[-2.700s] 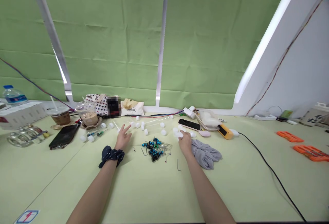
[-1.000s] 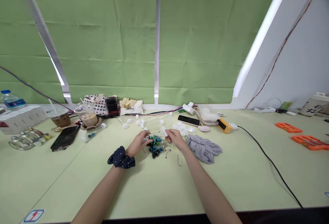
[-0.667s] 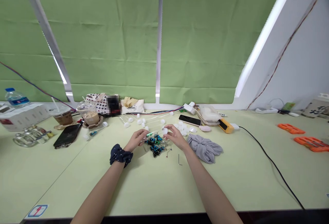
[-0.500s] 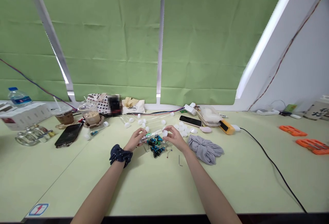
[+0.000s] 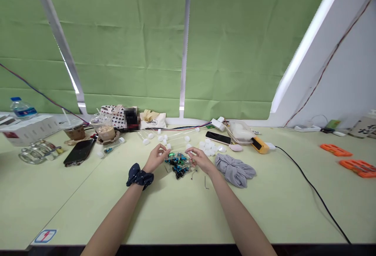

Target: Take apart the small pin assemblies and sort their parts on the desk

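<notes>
My left hand (image 5: 157, 158) is just left of a pile of small metal and plastic parts (image 5: 178, 166), its fingers bent and loosely apart, with nothing visible in it. At the pile's right edge is my right hand (image 5: 200, 159), fingers curved and parted, also showing nothing held. The pile mixes blue, black and green pieces with thin metal rods. Just behind the hands lie clear tubes (image 5: 178, 132) with white end caps (image 5: 187, 139). A group of loose white caps (image 5: 209, 146) sits beyond my right hand. An L-shaped hex key (image 5: 205, 183) lies nearer to me.
Right of my right forearm lies a grey cloth (image 5: 235, 170). Behind it are a phone (image 5: 218, 137), a plastic tray (image 5: 239, 130) and a yellow device (image 5: 259, 145). Drink cups (image 5: 105, 132), a dark phone (image 5: 79, 152) and a white box (image 5: 31, 128) stand left. Orange tools (image 5: 335, 149) lie far right.
The clear capped tube that both hands held above the pile has been let go, and a white cap now shows just behind the pile. My fingers have loosened; the hands stay close to the pile.
</notes>
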